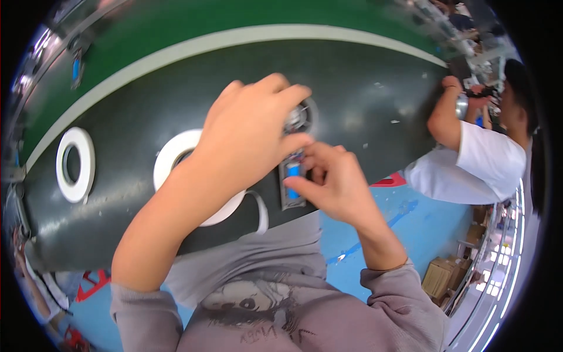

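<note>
An opened small device that looks like a handheld fan, with a round grey head point(302, 115) and a handle holding a blue cylindrical battery point(293, 171), lies upright before me on the dark table. My left hand point(252, 120) reaches over the round head, fingers bent around its left side and thumb near the neck. At the handle's right side is my right hand point(335, 179), closed, its thumb against the battery and its index finger by the small wiring at the neck. The fingertips hide most of that wiring. Under my left forearm sits a white tape roll point(167, 161), partly covered.
Another white tape roll point(87, 164) lies at the left. A loose strip of tape point(262, 216) curls near the table's front edge. Beyond a pale border strip point(234, 39), a similar device with a blue battery point(76, 67) rests on green. A co-worker point(487, 152) sits at the right.
</note>
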`<state>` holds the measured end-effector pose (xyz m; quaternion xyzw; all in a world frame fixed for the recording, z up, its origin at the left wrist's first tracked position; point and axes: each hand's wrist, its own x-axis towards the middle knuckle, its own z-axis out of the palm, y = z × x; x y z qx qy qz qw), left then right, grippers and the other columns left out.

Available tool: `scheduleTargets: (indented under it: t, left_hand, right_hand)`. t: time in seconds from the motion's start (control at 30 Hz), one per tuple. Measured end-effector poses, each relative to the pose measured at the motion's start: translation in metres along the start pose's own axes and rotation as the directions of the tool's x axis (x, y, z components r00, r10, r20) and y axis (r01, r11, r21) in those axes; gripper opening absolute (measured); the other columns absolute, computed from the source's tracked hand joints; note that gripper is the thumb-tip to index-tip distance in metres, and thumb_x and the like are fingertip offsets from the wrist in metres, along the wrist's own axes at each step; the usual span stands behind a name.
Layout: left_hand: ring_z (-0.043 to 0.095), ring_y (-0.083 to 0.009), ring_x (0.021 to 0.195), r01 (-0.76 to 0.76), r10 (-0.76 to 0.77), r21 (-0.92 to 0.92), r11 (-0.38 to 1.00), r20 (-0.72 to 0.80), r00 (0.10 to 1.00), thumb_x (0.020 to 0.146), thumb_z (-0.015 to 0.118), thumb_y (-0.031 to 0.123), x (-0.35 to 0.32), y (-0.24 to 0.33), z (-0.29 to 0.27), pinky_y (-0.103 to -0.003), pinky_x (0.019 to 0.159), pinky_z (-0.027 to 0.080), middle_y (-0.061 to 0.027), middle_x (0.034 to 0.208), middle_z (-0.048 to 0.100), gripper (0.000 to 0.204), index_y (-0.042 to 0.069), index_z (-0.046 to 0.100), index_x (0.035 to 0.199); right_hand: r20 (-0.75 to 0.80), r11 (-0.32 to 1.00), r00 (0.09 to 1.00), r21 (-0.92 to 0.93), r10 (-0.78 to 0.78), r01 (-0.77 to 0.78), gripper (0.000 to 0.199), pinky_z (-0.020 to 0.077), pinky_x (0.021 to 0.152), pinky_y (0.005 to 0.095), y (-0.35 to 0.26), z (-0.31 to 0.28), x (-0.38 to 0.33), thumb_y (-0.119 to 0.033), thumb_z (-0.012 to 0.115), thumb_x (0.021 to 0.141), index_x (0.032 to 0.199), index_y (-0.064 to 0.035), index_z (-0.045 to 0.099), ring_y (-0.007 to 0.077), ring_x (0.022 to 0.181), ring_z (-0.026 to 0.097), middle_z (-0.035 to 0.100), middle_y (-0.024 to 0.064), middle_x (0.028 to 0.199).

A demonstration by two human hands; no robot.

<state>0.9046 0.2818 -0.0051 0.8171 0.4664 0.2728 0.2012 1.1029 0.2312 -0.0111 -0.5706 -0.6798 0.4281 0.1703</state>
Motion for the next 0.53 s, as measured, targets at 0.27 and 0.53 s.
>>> scheduleTargets:
  t: [0.27,0.53]
  left_hand:
    - [0.06,-0.0355,0.108,-0.087,0.091,0.037,0.996,-0.114,0.989,0.07,0.088,0.028,-0.033,0.012,-0.042,-0.041,0.091,0.053,-0.0162,0.136,0.059,0.082,0.01,0.057,0.145]
    - [0.059,-0.0343,0.102,-0.07,0.071,0.113,0.991,-0.009,0.997,0.067,0.083,0.031,-0.143,0.003,-0.053,-0.045,0.094,0.044,-0.0148,0.112,0.065,0.054,0.006,0.069,0.113]
  right_hand:
    - [0.114,0.891,0.993,0.454,-0.042,-0.015,0.031,0.0461,0.063,0.0228,0.014,-0.013,0.019,-0.006,0.078,0.087,0.112,0.0045,0.064,0.0042,0.072,0.06,0.071,0.002,0.087]
    - [0.081,0.881,0.991,0.47,-0.11,0.059,0.041,0.0525,0.081,0.0255,-0.009,-0.036,0.186,-0.021,0.077,0.093,0.125,0.0017,0.066,0.01,0.089,0.068,0.074,0.0073,0.095]
